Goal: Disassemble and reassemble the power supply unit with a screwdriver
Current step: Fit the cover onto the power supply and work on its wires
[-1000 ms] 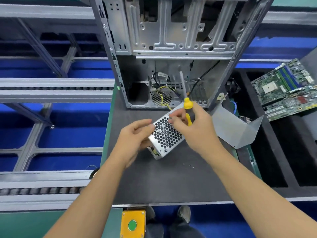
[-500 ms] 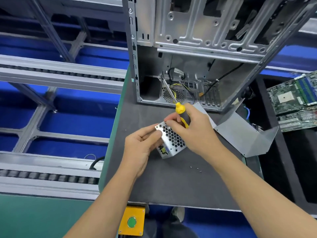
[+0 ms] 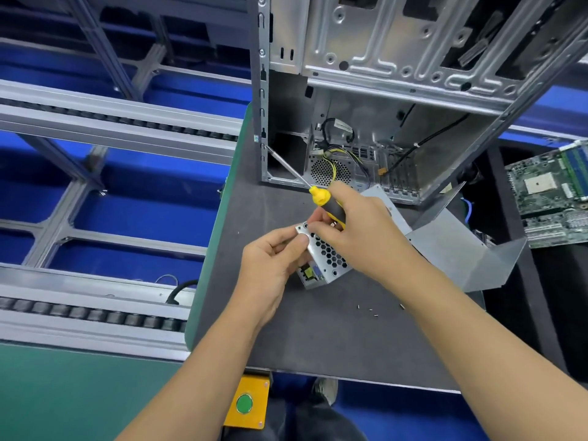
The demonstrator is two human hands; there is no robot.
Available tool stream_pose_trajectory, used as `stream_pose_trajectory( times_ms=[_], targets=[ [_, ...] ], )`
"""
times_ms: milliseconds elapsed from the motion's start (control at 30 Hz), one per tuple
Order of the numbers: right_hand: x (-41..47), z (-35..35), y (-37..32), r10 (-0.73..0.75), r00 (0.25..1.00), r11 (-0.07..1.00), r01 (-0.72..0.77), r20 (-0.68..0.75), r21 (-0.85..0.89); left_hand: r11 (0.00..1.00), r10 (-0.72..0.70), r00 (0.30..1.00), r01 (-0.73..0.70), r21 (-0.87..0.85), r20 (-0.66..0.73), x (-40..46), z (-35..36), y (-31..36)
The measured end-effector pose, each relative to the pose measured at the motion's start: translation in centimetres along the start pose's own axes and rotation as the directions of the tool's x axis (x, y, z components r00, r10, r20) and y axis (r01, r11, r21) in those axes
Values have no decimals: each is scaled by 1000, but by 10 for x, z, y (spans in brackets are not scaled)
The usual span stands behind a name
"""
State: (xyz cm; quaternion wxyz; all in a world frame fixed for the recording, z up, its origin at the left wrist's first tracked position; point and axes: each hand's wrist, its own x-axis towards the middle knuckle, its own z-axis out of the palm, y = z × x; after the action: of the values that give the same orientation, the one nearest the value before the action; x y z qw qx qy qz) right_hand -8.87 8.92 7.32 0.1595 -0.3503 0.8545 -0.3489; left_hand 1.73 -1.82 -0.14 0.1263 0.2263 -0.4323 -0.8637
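Now both hands meet over the power supply unit (image 3: 327, 261) on the tabletop (image 3: 318, 338): left hand (image 3: 270, 265) pinches its near-left corner, right hand (image 3: 359, 230) clutches the screwdriver (image 3: 321, 198) while fingertips work the upper corner. The shaft points up-left, away from the unit, so the tool probably needs swinging round before driving.

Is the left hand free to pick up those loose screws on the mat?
Probably not yet: the left hand grips the power supply unit. The screws lie uncovered beneath the right forearm.

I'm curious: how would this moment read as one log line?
left hand holds metal box | right hand holds screwdriver | loose screws on mat
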Motion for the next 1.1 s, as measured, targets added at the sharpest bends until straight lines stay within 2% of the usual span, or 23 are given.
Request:
stream_pose_trajectory(
  times_ms=[233,367,467,667,800,1100],
  targets=[
    [6,-3,-8,-66,995,980,78,71,-181,998,-44,999,44,-43,-5,0,1,4],
    [13,-4,-17,-133,979,907,184,158,-379,994,-100,995,99,-43,-28,0,3,7],
    [19,-3,-24,-158,972,859,223,175,-461,990,-137,989,134,-51,-52,0,3,10],
    [19,-5,-20,-110,983,911,158,145,-381,976,-207,975,201,-78,-86,2,9,14],
    [12,-6,-19,-128,987,944,153,101,-292,972,-229,966,222,-73,-120,4,11,15],
    [12,-2,-9,-82,997,982,82,7,-172,968,-250,963,248,-26,-97,5,8,19]
  ],
)
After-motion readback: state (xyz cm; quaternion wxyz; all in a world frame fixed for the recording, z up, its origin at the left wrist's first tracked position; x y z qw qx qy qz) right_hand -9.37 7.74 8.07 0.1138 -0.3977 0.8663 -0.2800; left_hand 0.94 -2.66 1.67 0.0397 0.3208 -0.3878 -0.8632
